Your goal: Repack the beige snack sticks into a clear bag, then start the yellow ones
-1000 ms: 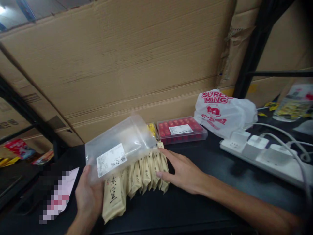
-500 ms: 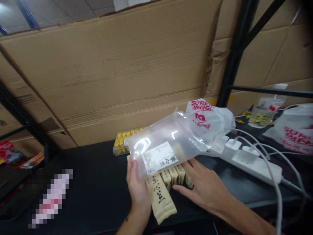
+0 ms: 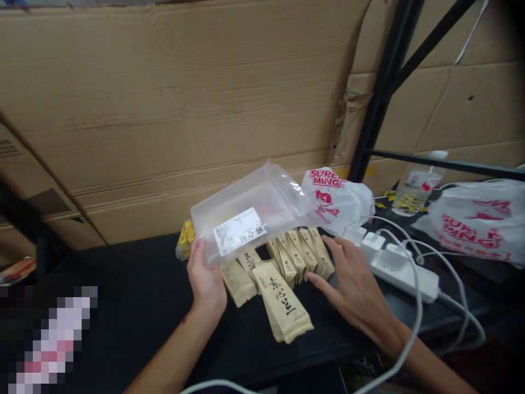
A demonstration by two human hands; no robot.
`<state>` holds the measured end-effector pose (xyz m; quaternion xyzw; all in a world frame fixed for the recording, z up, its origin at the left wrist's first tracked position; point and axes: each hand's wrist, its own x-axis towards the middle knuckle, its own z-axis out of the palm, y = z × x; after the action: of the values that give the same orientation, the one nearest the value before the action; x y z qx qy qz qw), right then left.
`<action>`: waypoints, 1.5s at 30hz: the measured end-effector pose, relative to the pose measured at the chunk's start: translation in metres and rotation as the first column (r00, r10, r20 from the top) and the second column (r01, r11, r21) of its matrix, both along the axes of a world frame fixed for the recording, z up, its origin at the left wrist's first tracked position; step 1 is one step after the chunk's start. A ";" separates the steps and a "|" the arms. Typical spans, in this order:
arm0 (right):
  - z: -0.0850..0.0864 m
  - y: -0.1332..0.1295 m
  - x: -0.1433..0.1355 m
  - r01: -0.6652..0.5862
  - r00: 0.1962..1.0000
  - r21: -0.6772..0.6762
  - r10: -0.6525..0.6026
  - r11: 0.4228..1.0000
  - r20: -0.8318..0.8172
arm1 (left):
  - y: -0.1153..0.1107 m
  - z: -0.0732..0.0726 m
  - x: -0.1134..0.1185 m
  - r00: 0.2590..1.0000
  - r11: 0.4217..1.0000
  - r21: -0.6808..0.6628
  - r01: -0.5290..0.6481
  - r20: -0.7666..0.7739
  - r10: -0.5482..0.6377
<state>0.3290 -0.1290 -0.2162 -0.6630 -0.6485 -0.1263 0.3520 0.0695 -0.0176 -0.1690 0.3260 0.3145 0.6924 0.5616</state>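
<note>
My left hand (image 3: 206,284) grips the lower left corner of a clear plastic bag (image 3: 254,191) with a white label (image 3: 240,231). The bag is tilted above several beige paper packets (image 3: 301,254) lying in a row on the black shelf. One packet with black lettering (image 3: 283,301) lies in front of the others, pointing toward me. Beside the right end of the row is my right hand (image 3: 355,276), thumb and fingers apart, with nothing held between them. Behind the bag's left side, a clear box of yellow items (image 3: 186,239) is partly hidden.
A white power strip (image 3: 402,268) with plugs and looping cables lies at the right. Behind it are a white bag with red print (image 3: 342,200), a clear bottle (image 3: 416,189) and another white bag (image 3: 479,221). Cardboard (image 3: 176,98) stands along the back.
The plastic bag has lifted off the packets and shifted left with my left hand, uncovering more packets. The packets now lie spread out. My right hand has opened away from the row's end.
</note>
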 end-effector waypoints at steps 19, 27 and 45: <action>-0.009 -0.028 -0.133 0.143 0.989 -0.273 -0.124 0.951 0.086 | 0.066 -0.015 -0.110 0.989 0.989 0.010 -0.147 -0.025 0.147; -0.022 -0.016 -0.153 0.242 0.967 -0.188 -0.221 0.952 0.129 | 0.064 -0.018 -0.120 0.995 0.990 -0.097 -0.100 0.014 0.102; 0.019 0.029 -0.145 0.259 0.623 -0.158 -0.040 0.953 0.782 | 0.070 -0.007 -0.131 0.989 0.990 -0.005 -0.140 0.049 0.140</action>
<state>0.1839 -0.0999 -0.1976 -0.6368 -0.6889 -0.3412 -0.0586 -0.0617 0.0523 -0.1761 0.2856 0.3232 0.7376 0.5195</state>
